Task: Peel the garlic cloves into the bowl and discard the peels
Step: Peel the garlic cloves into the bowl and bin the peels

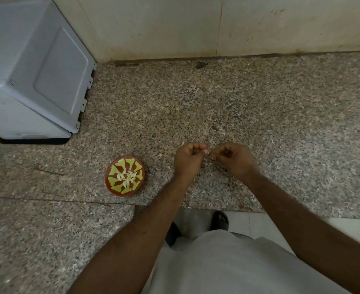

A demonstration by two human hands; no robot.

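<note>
We find both hands raised over a speckled stone counter point(281, 115), meeting fingertip to fingertip. The left hand point(188, 160) has its fingers curled inward, thumb and forefinger pinching something small at the point where the two hands meet. The right hand point(233, 159) is likewise curled, its fingertips closed on the same small item. We judge this to be a garlic clove point(209, 153) being stripped, though it is too small and too hidden by the fingers to confirm; only a pale sliver shows between them.

The bowl point(125, 176), red-brown with a yellow-green pattern, sits on the counter to the left of the hands and apart from them. Several pale peeled cloves point(127, 177) lie in its centre, so part of the task is evidently done. We see no stock of unpeeled garlic anywhere in view, so we cannot say how many cloves remain. Thin pale scraps point(206, 164) lie on the counter below the hands; these look like peels, and in our judgement they are not yet discarded.

The counter runs to a pale wall point(175, 24), stained along its foot. A grey plastic-cased appliance point(32, 71) stands in the left corner. Below the counter edge we note a light floor and a dark sandal point(220, 220).
</note>
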